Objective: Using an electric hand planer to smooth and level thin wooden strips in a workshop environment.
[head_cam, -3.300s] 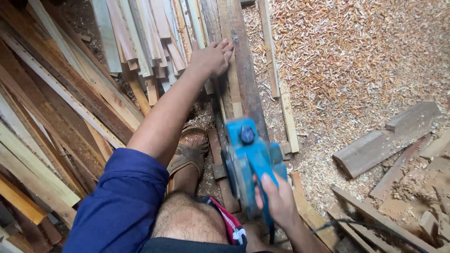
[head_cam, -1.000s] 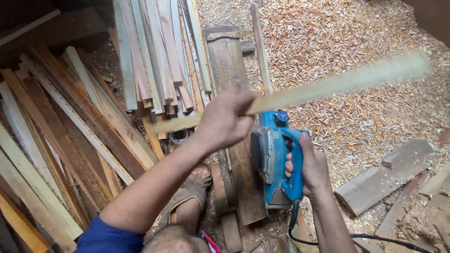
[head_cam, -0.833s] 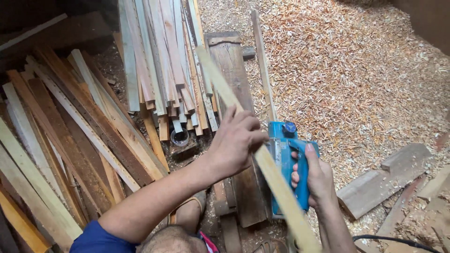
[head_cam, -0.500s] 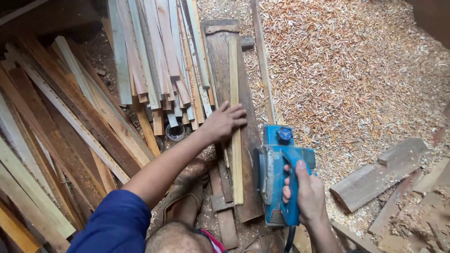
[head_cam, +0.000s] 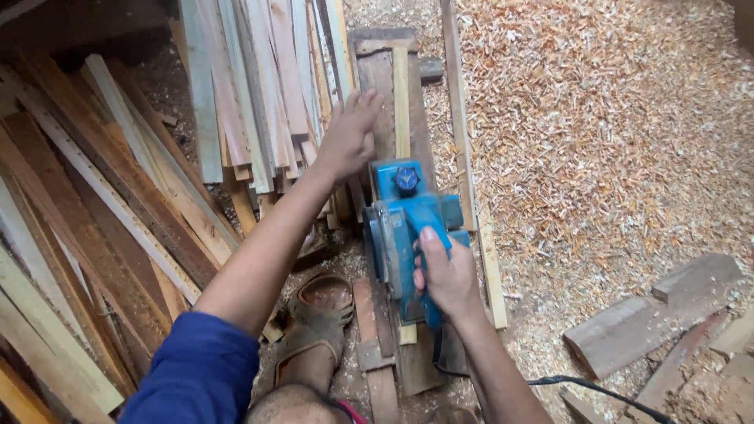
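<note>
Planer (head_cam: 408, 235), blue, sits on a thin pale strip (head_cam: 401, 102) that lies along a dark board (head_cam: 381, 86) in front of me. My right hand (head_cam: 448, 275) wraps its handle, fingers closed tight around it. My left hand (head_cam: 349, 133) is farther out, left of the strip, fingers spread and pressing down at the board's left edge. A pile of slats (head_cam: 259, 86) lies to the left, shavings (head_cam: 613, 133) cover the ground to the right. My sandal (head_cam: 318, 314) is near the board's left side.
</note>
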